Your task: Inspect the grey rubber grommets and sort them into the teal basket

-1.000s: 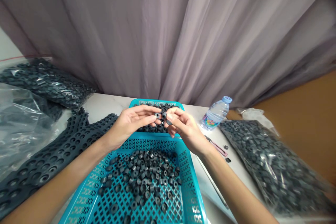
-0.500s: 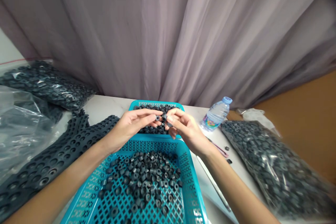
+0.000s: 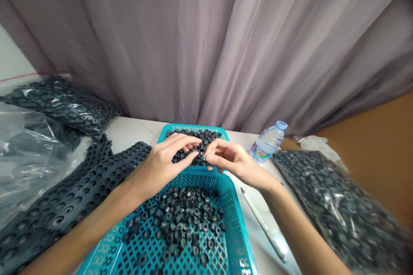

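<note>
Curtained backdrop (image 3: 193,43); left hand (image 3: 164,163), rubbery-looking rings (image 3: 211,136).

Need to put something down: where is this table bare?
Bare white tabletop lies between the black perforated rubber sheets and the far teal plastic basket. Right of the near teal basket, a narrow strip holds a slim white tool. Bagged black rings crowd both sides.
</note>
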### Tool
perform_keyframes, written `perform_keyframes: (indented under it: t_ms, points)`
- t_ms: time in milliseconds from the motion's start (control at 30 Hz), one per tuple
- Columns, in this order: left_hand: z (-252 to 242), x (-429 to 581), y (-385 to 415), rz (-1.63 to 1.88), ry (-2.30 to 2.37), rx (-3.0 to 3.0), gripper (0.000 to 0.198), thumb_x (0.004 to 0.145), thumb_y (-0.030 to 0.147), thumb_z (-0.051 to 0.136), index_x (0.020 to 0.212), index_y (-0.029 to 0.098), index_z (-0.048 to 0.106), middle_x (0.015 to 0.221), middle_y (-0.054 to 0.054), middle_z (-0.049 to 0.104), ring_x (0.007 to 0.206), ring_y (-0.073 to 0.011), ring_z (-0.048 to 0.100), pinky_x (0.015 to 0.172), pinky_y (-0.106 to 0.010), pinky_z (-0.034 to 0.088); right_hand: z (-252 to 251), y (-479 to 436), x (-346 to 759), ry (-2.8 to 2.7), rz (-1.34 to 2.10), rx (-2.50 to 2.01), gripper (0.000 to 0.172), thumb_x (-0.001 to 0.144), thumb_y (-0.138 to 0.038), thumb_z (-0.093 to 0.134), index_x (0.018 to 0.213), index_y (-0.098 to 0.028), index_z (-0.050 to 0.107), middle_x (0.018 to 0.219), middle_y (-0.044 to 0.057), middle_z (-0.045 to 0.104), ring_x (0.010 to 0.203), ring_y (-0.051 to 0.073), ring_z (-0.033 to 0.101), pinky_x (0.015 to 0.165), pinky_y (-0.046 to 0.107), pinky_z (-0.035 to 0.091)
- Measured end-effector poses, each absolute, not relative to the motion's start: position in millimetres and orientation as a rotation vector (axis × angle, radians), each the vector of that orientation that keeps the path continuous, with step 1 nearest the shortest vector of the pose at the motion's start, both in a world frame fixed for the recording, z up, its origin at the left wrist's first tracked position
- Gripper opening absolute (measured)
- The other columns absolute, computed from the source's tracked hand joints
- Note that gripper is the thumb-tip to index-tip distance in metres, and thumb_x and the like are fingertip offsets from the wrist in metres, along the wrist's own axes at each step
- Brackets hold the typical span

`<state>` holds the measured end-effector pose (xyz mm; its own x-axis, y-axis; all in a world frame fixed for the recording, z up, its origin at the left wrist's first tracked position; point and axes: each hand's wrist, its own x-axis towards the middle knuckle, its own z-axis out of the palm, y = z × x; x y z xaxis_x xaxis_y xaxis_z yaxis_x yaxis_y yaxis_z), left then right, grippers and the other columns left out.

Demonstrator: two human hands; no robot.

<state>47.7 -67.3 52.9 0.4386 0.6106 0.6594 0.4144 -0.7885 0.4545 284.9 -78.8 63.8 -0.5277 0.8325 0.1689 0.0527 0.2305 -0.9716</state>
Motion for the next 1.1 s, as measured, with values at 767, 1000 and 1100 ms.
perform_keyframes:
  t_ms: [767, 1000, 1100]
  points:
    - [69.5, 24.5, -52.8, 0.504, 0.832, 2.069, 0.030, 0.102, 0.049, 0.060, 0.117, 0.026, 0.072, 0.105, 0.001, 0.075, 0.099, -0.0179, 0.069, 0.091, -0.029, 0.052, 55.0, -75.9, 287.0, -1.804, 1.512, -0.767, 0.022, 0.089, -0.028, 0.082, 0.107, -0.016, 0.079, 0.100, 0.006, 0.077, 0.091, 0.013, 0.072, 0.086, 0.024, 0.059]
    - [60.0, 37.0, -60.0, 0.586, 0.653, 1.853, 0.041, 0.090, 0.038, 0.078, 0.125, 0.023, 0.064, 0.107, -0.001, 0.075, 0.100, -0.0179, 0.071, 0.095, -0.032, 0.055, 55.0, -76.7, 285.2, -1.714, 1.502, -0.662, 0.033, 0.088, -0.019, 0.083, 0.120, -0.018, 0.075, 0.111, 0.008, 0.078, 0.100, 0.016, 0.075, 0.092, 0.028, 0.060]
    - [57.5, 35.3, -56.4, 0.631, 0.688, 1.947, 0.040, 0.091, 0.040, 0.077, 0.125, 0.024, 0.064, 0.106, -0.001, 0.075, 0.097, -0.0179, 0.071, 0.093, -0.032, 0.055, 55.4, -77.2, 284.7, -1.689, 1.535, -0.614, 0.047, 0.085, -0.017, 0.084, 0.130, -0.020, 0.068, 0.117, 0.009, 0.076, 0.104, 0.019, 0.075, 0.093, 0.031, 0.061]
